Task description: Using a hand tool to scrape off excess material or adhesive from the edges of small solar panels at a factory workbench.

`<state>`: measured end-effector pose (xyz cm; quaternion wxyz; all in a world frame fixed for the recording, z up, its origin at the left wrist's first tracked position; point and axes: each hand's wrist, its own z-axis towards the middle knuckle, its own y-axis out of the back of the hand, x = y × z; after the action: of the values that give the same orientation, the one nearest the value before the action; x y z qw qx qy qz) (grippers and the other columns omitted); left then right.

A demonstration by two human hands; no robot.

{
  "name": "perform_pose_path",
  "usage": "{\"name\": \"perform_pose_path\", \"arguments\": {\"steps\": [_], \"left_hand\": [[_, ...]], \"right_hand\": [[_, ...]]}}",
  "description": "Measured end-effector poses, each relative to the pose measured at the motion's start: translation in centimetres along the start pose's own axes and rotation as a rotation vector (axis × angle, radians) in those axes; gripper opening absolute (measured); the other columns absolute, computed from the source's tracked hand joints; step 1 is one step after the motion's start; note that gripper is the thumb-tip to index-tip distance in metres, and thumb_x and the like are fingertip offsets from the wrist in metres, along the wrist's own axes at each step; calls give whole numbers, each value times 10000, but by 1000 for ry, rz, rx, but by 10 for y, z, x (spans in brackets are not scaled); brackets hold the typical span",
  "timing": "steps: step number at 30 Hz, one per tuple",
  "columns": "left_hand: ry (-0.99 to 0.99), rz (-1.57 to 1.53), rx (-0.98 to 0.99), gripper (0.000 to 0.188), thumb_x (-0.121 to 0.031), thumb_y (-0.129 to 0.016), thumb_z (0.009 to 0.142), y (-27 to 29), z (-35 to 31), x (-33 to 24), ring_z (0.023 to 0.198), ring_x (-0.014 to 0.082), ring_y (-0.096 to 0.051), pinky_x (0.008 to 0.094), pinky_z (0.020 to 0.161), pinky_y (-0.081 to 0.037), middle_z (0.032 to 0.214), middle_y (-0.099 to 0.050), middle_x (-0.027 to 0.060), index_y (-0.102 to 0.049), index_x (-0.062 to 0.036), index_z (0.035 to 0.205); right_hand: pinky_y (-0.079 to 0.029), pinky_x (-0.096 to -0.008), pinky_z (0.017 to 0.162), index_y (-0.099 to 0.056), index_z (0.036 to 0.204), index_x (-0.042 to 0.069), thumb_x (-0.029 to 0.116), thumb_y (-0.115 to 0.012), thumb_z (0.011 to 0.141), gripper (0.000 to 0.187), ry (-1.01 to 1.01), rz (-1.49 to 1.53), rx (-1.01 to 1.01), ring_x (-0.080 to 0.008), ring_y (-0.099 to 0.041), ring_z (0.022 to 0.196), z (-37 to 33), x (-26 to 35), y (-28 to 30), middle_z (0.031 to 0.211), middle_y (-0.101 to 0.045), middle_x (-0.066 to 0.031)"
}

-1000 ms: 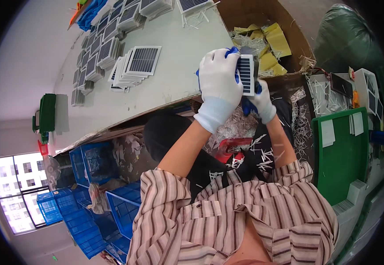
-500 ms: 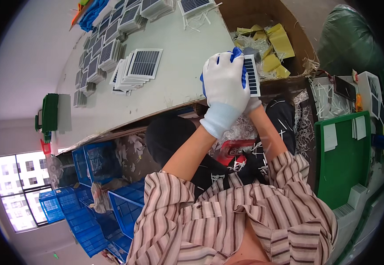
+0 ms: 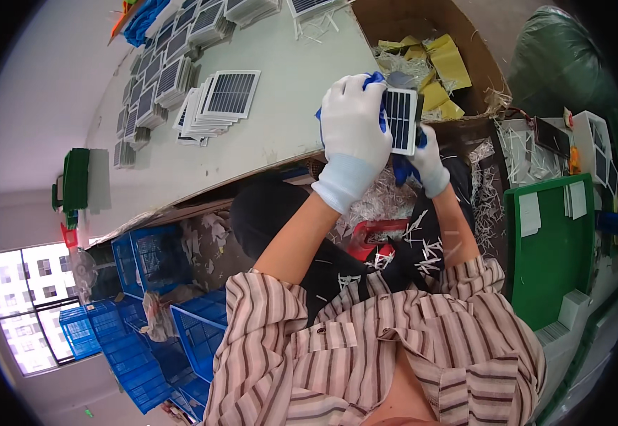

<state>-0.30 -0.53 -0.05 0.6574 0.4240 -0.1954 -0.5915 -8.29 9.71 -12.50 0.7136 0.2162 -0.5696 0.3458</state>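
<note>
Head view: one small solar panel (image 3: pixel 401 122) is being gripped by the left hand (image 3: pixel 355 124) beside the counter (image 3: pixel 295 92); the right hand (image 3: pixel 430 163) is hovering just below, its grip hidden. Beyond, one cardboard box (image 3: pixel 394 21) is holding white strips (image 3: pixel 410 65) and several yellow sheets (image 3: pixel 449 62).

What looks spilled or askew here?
Loose white strips lie scattered on the dark trousers, outside the cardboard box holding similar scraps. One panel stack on the table is fanned out, unlike the neater stacks beside it.
</note>
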Motion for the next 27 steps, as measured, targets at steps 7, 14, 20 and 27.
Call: {"name": "perform_pose_path", "arguments": {"steps": [7,14,20,27], "left_hand": [[25,46,-4,329,-77,-635,711,1,7,-9,1019,341,-511,431,875,-409,1051,-573,132,-622,-59,1039],[20,140,46,375,-118,-661,705,-2,3,-12,1028,341,-498,440,875,-396,1043,-567,132,-623,-68,1074],[-57,50,64,376,-109,-658,697,-4,6,-8,1025,341,-504,440,883,-395,1051,-566,135,-625,-72,1070],[-17,11,37,398,-116,-672,691,3,4,-6,1019,344,-508,430,879,-402,1067,-560,134,-622,-79,1084]], "right_hand": [[-504,-283,686,-588,1007,-5,28,-683,747,278,-155,293,-94,-178,-644,749,-68,26,-37,842,-667,-95],[-523,-281,768,-511,1134,43,33,-602,847,301,-362,1426,-426,-165,-646,837,17,5,-55,983,-652,-72],[-352,-341,1054,-328,1413,49,229,-523,945,538,-174,326,6,-203,-450,1242,50,-84,-17,1361,-465,-111],[-493,-335,795,-643,1046,10,4,-661,643,403,466,-524,-24,-279,-638,900,31,49,27,982,-651,-145]]}}
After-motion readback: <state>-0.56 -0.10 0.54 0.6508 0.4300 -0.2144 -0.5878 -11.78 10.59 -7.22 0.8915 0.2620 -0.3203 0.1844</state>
